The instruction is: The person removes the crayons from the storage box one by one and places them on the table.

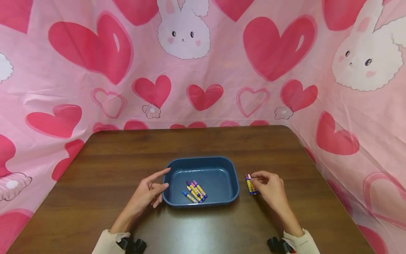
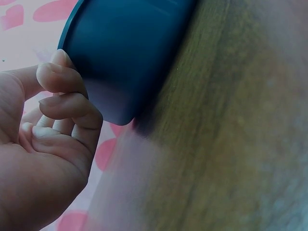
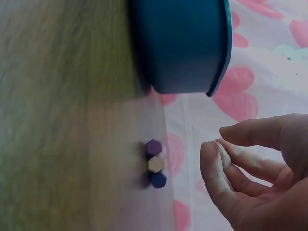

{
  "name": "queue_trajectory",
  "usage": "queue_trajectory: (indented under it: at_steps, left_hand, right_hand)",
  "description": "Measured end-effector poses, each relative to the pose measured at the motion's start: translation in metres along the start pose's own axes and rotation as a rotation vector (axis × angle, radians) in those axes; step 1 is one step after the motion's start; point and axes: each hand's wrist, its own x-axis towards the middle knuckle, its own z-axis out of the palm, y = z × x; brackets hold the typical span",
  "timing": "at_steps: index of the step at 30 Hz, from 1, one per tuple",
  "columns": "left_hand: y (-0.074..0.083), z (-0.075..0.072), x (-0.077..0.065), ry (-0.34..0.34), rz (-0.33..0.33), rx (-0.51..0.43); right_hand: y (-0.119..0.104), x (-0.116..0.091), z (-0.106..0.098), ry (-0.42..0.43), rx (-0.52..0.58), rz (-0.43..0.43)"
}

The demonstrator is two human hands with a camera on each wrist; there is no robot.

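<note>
A dark blue rectangular bin (image 1: 203, 160) stands on the wooden table, with several yellow-wrapped crayons (image 1: 194, 192) lying loose inside it; blue, purple and pink tips show. At the bin's left wall, my left hand (image 1: 146, 192) holds the rim between thumb and index finger, the other fingers bent below. To the right of the bin, a small row of crayons (image 1: 250, 185) lies side by side. My right hand (image 1: 269, 185) hovers just over that row, thumb and fingertips apart with nothing between them. The right wrist view shows three crayon ends (image 3: 155, 164), purple, tan and dark blue.
The brown wooden table (image 1: 127, 148) extends around the bin on all sides. A pink cloth (image 1: 234, 106) printed with hearts and rabbits hangs behind the table and along both sides. Dark wrist devices (image 1: 134, 246) sit at both sleeve cuffs.
</note>
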Motion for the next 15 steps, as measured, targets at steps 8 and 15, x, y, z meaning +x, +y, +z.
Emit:
queue_trajectory:
  at_steps: [8, 15]
  left_hand:
    - [-0.001, 0.0, 0.0, -0.008, 0.011, -0.003]
    - [-0.002, 0.0, 0.0, -0.015, 0.025, -0.01]
  right_hand:
    - [-0.017, -0.004, 0.001, -0.017, 0.036, -0.065]
    - [-0.035, -0.006, 0.01, -0.049, 0.052, -0.164]
